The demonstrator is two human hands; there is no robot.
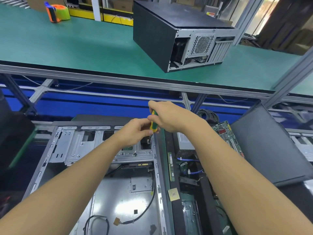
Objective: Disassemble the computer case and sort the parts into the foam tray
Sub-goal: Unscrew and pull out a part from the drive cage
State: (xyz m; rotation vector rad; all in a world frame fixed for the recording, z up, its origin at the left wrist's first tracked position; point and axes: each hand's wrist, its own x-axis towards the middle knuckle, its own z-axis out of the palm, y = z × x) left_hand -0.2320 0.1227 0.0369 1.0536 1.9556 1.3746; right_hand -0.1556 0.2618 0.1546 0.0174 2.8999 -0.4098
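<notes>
My forearms (pixel 76 184) cross the case (pixel 105 192), my right hand (pixel 166 117) gripping the screwdriver (pixel 153 125) (left hand (pixel 135 131) pinching it) at its right edge: keep plumb.

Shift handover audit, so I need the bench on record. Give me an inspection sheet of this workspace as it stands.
Surface: green belt, carrying a closed second case.
Job's things: open case, drive cage in place; foam tray to its right holds RAM stick and CPU chip; motherboard further right.
Clutter: tape dispenser on the belt; black side panel leaning at right.
Grips: right hand wraps the screwdriver handle's top; left hand pinches it lower, over the case's far right corner.
Cables: black lead loose on the case floor; blue cables in the tray; black coil beyond it.
Surroundings: aluminium frame rails; cardboard boxes behind.
</notes>
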